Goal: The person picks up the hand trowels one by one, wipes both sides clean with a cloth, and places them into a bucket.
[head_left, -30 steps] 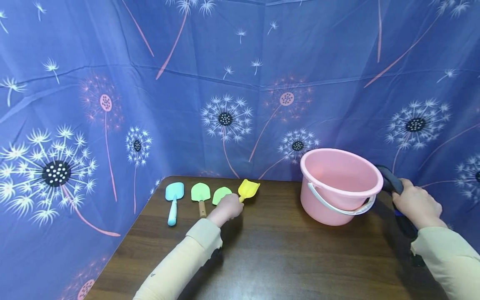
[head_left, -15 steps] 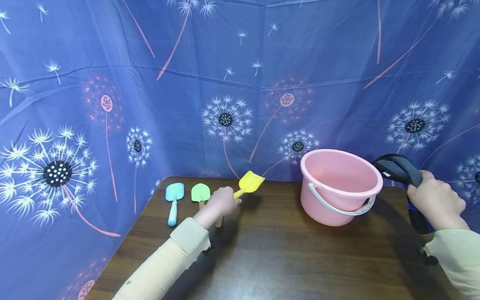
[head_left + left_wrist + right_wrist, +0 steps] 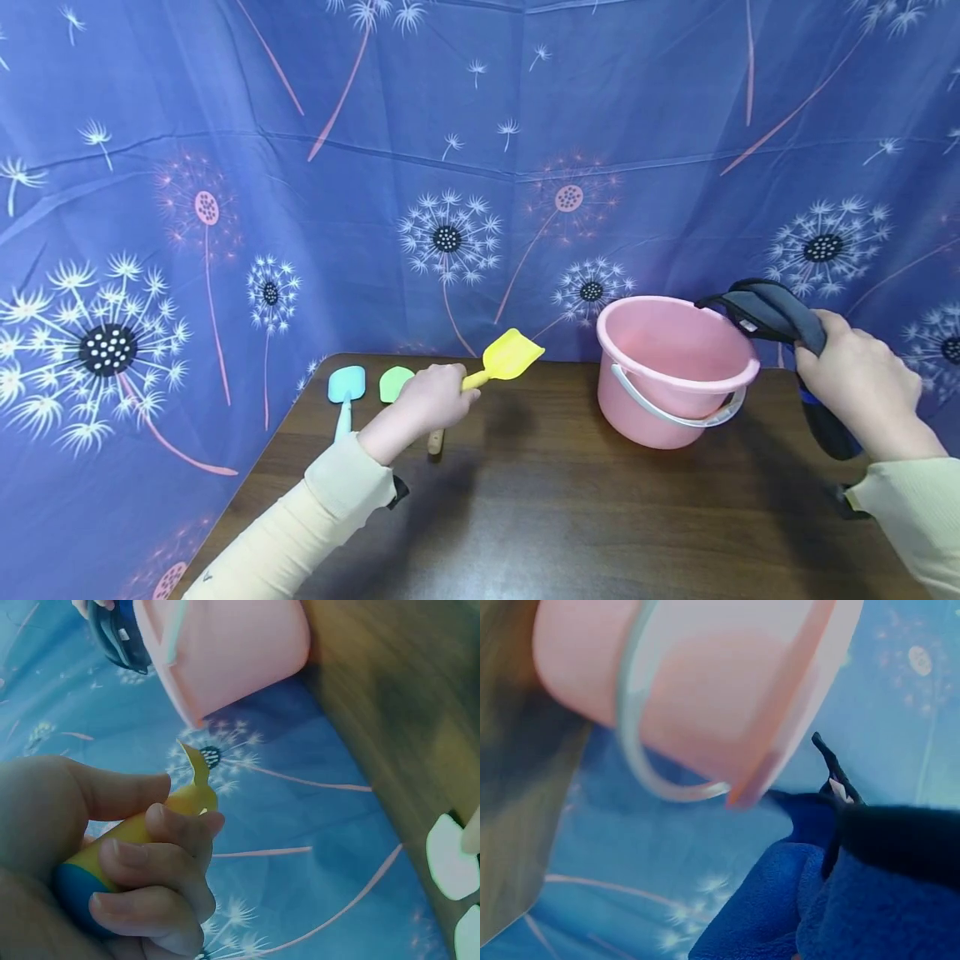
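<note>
My left hand (image 3: 433,395) grips a small yellow toy shovel (image 3: 512,353) by its handle, fingers curled round it. The shovel's blade points right, raised over the table, and the handle's blue end shows in the left wrist view. At the right, my right hand (image 3: 862,379) holds a folded dark grey and black fabric piece (image 3: 776,310) with a blue fleecy side (image 3: 855,900). One end of this fabric overlaps the far right rim of the pink bucket (image 3: 648,412), which stands upright with its white handle (image 3: 647,400) hanging down in front.
A light blue shovel (image 3: 347,385) and a green shovel (image 3: 395,382) lie at the table's back left. Beside them a wooden handle (image 3: 436,442) shows below my left hand. The brown table (image 3: 547,508) meets a blue dandelion-print cloth (image 3: 360,217) behind and at the left.
My left hand has lifted the yellow shovel off the table and drawn it back leftward. My right hand has raised the dark fabric piece from beside the bucket to its rim.
</note>
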`<state>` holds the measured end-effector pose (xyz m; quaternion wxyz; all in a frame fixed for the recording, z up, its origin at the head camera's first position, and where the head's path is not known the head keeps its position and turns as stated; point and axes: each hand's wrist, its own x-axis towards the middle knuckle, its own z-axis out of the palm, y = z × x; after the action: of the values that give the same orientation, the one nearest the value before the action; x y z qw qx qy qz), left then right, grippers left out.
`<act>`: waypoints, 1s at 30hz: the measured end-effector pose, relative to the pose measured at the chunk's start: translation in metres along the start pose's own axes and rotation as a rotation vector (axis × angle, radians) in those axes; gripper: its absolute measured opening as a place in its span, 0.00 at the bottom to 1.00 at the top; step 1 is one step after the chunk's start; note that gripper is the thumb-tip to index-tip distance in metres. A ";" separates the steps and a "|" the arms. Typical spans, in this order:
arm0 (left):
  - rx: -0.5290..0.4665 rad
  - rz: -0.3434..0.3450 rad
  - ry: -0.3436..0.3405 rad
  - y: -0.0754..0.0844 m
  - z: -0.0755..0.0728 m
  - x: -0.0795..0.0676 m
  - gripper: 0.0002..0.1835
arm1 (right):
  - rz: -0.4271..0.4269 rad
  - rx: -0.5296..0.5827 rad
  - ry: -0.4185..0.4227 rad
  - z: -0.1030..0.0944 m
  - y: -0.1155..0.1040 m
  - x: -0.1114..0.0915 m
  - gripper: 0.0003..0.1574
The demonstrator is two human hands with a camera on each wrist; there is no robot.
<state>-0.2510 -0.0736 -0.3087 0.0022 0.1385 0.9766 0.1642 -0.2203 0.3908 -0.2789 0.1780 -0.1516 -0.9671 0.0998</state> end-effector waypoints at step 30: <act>-0.042 0.204 -0.058 0.024 -0.036 -0.031 0.10 | -0.640 0.242 0.476 -0.033 -0.137 -0.090 0.33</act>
<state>-0.2160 -0.0715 -0.2681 0.0165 0.2419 0.9533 0.1802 -0.1633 0.2377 -0.2434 0.4353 0.1599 -0.8785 0.1146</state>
